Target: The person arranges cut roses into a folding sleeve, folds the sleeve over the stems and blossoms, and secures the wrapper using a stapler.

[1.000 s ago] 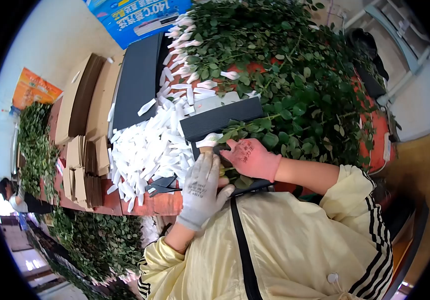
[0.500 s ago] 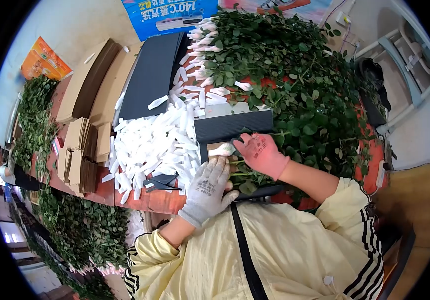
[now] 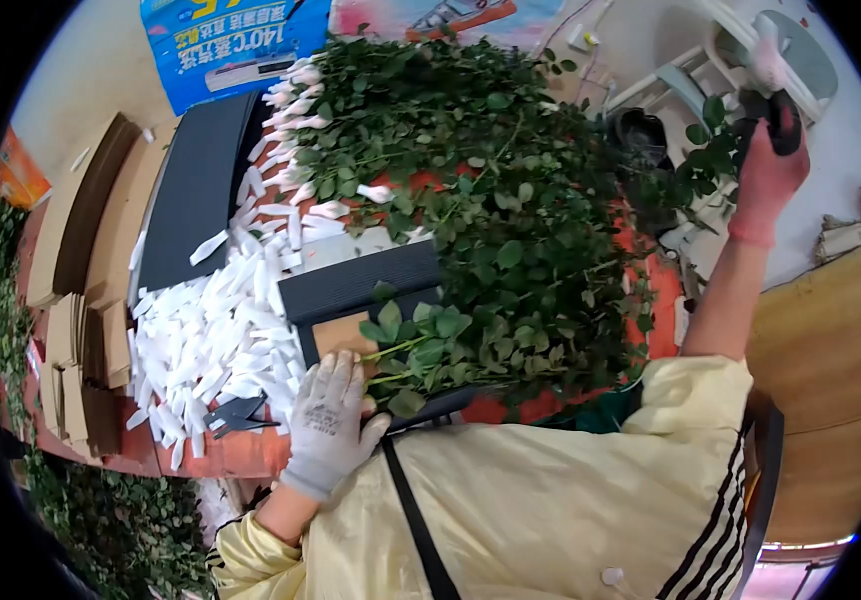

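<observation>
While the left hand (image 3: 330, 430) lies flat, fingers extended and thumb spread, its fingertips rest at the lower edge of a brown cardboard piece (image 3: 342, 332), just below a black ribbed panel (image 3: 360, 278). Leafy stems (image 3: 425, 355) lie just right of these fingertips. The right hand (image 3: 772, 170), pink-gloved, is raised well apart at far right, closed around a flower (image 3: 768, 62); its white-covered head points up above the fingers. White sleeves (image 3: 220, 340) lie heaped left of the cardboard.

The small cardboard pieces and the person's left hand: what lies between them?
The head view shows loose white pieces and a black tool between the cardboard pieces and the left hand.
</observation>
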The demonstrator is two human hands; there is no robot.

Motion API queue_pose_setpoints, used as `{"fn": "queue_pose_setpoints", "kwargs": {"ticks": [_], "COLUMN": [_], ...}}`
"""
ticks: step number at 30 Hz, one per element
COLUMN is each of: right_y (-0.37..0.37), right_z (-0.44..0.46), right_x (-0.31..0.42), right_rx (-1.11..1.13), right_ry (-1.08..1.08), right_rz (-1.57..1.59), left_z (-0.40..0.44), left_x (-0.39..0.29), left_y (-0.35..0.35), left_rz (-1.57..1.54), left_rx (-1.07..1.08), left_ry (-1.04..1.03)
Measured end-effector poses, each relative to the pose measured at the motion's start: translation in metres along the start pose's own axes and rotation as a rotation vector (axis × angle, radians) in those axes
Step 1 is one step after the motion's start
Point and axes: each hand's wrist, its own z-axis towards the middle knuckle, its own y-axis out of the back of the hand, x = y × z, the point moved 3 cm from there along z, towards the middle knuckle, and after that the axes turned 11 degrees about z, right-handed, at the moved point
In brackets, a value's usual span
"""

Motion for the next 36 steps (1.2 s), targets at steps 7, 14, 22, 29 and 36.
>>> {"fn": "queue_pose_setpoints", "kwargs": {"ticks": [7,14,22,29,36], "right_y": [-0.107,-0.139,-0.134,-0.135,-0.139], "right_z": [-0.289,-0.347,-0.361,-0.358,-0.355], "right_x": [0.116,0.123,0.109,0.116,0.117], "right_rx": [1.238,1.585,1.422,1.478,1.505], "right_ry": [1.033,0.341,0.426,0.410,0.406], "right_rz": [-0.232,0.133,0.159,0.179,0.190], "left_z": [-0.004,-0.005,-0.001,0.016,0.034], "left_x": [0.002,0.006,0.009,0.027,0.072], "left_y": [-0.006,-0.003,-0.003,0.014,-0.007], "left_rz": [0.002,-0.064,-0.093,-0.114,0.084], "left_rx": [0.007,0.020,0.079,0.112,0.051], "left_ry": [0.015,0.017,-0.009,0.014,0.157]}}
